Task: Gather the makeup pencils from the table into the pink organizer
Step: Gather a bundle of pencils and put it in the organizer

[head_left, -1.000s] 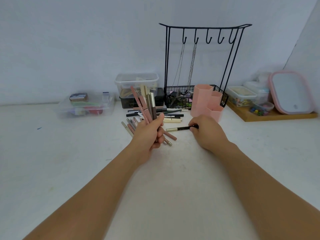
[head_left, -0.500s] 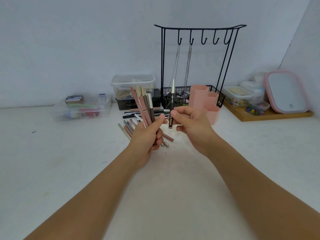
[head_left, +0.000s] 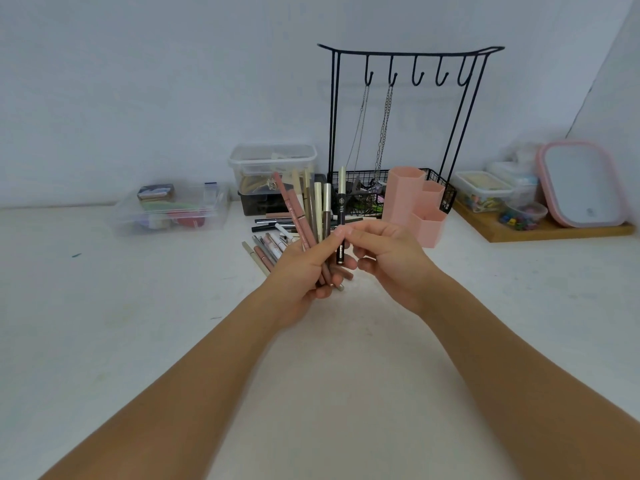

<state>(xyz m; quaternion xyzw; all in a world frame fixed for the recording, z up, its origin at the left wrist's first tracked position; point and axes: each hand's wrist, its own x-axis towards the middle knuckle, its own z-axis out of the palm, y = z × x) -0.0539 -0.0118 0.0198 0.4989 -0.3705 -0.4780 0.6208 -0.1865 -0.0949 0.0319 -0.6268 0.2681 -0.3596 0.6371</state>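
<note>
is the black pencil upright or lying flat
Upright: the black pencil stands nearly vertical, pale cap up, pinched between both hands beside the left hand's bundle.

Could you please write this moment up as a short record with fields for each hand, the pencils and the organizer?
left hand: gripping an upright bundle of pencils
right hand: pinching a black pencil beside the bundle, its tip up
loose pencils: a pile lying on the table behind the left hand
pink organizer: upright behind the right hand; no pencil sticks out of it
behind it: black wire stand with two chains hanging from its hooks
</note>
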